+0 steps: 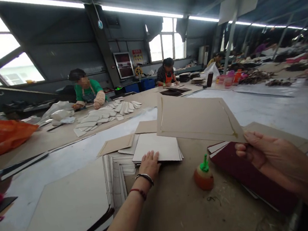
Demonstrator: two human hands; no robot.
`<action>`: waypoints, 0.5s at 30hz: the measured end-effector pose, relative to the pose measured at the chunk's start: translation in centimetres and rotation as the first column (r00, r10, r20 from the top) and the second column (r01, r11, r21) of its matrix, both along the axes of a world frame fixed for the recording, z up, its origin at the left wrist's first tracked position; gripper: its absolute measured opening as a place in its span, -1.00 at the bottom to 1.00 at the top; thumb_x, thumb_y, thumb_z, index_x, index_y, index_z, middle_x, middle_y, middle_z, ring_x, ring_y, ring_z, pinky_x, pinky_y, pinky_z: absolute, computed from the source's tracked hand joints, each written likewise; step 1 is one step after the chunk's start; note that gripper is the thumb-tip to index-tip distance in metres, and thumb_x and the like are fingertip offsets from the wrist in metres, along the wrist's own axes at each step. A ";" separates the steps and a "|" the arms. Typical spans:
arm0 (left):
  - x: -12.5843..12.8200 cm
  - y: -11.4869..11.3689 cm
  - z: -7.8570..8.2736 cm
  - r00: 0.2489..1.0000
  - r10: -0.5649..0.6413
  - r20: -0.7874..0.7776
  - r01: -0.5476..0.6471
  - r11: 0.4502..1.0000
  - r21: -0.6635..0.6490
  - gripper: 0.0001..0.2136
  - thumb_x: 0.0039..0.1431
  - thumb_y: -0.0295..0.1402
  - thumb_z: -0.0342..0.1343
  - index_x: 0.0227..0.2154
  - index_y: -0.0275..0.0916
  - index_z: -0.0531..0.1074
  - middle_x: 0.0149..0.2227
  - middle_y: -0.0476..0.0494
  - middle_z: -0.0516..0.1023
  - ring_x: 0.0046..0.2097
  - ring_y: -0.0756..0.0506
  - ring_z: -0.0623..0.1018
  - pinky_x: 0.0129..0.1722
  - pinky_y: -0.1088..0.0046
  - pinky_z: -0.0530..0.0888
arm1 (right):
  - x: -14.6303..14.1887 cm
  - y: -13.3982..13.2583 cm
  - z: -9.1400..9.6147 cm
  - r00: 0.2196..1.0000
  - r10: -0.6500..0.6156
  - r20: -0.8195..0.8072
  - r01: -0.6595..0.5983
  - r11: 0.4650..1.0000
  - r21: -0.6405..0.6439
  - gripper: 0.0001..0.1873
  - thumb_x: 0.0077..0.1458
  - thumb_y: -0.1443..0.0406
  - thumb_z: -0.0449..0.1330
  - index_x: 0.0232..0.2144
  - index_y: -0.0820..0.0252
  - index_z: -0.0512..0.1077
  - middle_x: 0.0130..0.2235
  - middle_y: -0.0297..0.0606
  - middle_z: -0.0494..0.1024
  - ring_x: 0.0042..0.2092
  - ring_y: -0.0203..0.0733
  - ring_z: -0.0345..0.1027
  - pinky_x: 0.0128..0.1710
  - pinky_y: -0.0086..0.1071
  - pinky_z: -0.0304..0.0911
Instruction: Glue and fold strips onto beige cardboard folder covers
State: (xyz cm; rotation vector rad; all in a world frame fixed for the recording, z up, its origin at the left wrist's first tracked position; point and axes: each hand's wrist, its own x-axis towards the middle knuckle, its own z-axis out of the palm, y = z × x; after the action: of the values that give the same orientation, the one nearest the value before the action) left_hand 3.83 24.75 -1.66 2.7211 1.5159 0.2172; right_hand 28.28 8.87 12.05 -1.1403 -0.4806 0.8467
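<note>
Between the thumb and fingers of my right hand [266, 154] is the corner of a tan cardboard sheet [195, 116], lifted off the table and tilted. Lines of glue run along its edges. My left hand [150, 164] lies with outstretched fingers on a small stack of white-faced boards [156, 146]. A squat glue bottle [203, 176] with a green nozzle stands between my hands. Under my right arm lies a stack of maroon boards [252, 174]. Another tan sheet [115, 144] with a glue line lies beyond my left hand.
A large pile of white boards [69, 199] with folded edges fills the left front. Another tan sheet [278, 134] lies at right. Across the table, a person in green [88, 89] works by scattered white pieces [106, 113]; an orange bag [3, 136] sits left.
</note>
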 end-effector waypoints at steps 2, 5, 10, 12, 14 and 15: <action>-0.1 0.3 -0.5 1.000 -0.004 -0.018 0.004 1.000 -0.005 -0.62 0.16 -0.35 0.04 0.04 -0.24 0.21 0.13 -0.24 0.23 0.13 -0.23 0.26 0.06 -0.02 0.25 | 1.2 -0.1 -0.7 0.999 -0.010 -0.035 0.008 1.000 -0.030 -0.93 -0.18 0.47 0.18 -0.57 0.26 0.38 -0.51 -0.32 0.36 -0.57 -0.35 0.31 -0.63 -0.57 0.37; -0.2 0.4 -0.9 0.999 -0.015 -0.036 0.015 1.000 -0.007 -0.64 0.18 -0.35 0.01 0.05 -0.24 0.21 0.12 -0.24 0.24 0.12 -0.22 0.27 0.07 -0.01 0.26 | 2.6 -0.1 -1.8 0.998 -0.044 -0.046 0.042 0.998 -0.041 -0.92 -0.17 0.47 0.17 -0.58 0.24 0.37 -0.51 -0.33 0.35 -0.56 -0.35 0.32 -0.63 -0.56 0.38; -0.5 0.6 -0.7 0.998 -0.038 -0.051 0.037 0.999 -0.013 -0.66 0.18 -0.35 0.01 0.03 -0.23 0.24 0.10 -0.23 0.27 0.11 -0.21 0.30 0.06 0.03 0.28 | 3.6 -0.1 -2.4 0.997 -0.055 -0.054 0.052 0.997 -0.054 -0.92 -0.19 0.47 0.19 -0.57 0.23 0.39 -0.50 -0.34 0.35 -0.55 -0.34 0.32 -0.62 -0.56 0.38; -0.5 0.7 -0.4 0.997 -0.052 -0.052 0.051 0.999 -0.015 -0.67 0.18 -0.35 0.01 0.02 -0.23 0.25 0.08 -0.22 0.29 0.08 -0.19 0.32 0.04 0.04 0.30 | 3.6 -0.2 -2.2 0.996 -0.069 -0.065 0.065 0.996 -0.062 -0.92 -0.19 0.48 0.18 -0.58 0.25 0.38 -0.51 -0.33 0.35 -0.57 -0.35 0.31 -0.63 -0.56 0.38; -0.5 0.7 0.1 0.997 -0.060 -0.052 0.059 0.998 -0.015 -0.69 0.18 -0.34 0.02 -0.01 -0.24 0.27 0.05 -0.21 0.32 0.05 -0.18 0.35 0.01 0.07 0.33 | 3.6 -0.4 -1.8 0.994 -0.085 -0.062 0.081 0.994 -0.067 -0.92 -0.19 0.49 0.16 -0.59 0.26 0.39 -0.52 -0.31 0.36 -0.58 -0.35 0.31 -0.65 -0.56 0.37; -0.4 0.7 0.4 0.997 -0.060 -0.053 0.059 0.998 -0.015 -0.71 0.18 -0.33 0.02 -0.04 -0.25 0.29 0.03 -0.20 0.34 0.02 -0.16 0.38 -0.01 0.09 0.35 | 3.7 -0.5 -1.7 0.994 -0.097 -0.050 0.094 0.994 -0.060 -0.92 -0.19 0.49 0.16 -0.59 0.27 0.39 -0.52 -0.30 0.37 -0.58 -0.35 0.31 -0.66 -0.56 0.36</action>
State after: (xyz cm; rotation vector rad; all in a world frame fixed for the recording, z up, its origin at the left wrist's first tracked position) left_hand 3.39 25.46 -1.30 2.7784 1.4399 0.1337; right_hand 31.93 8.39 10.31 -1.1819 -0.3571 0.8101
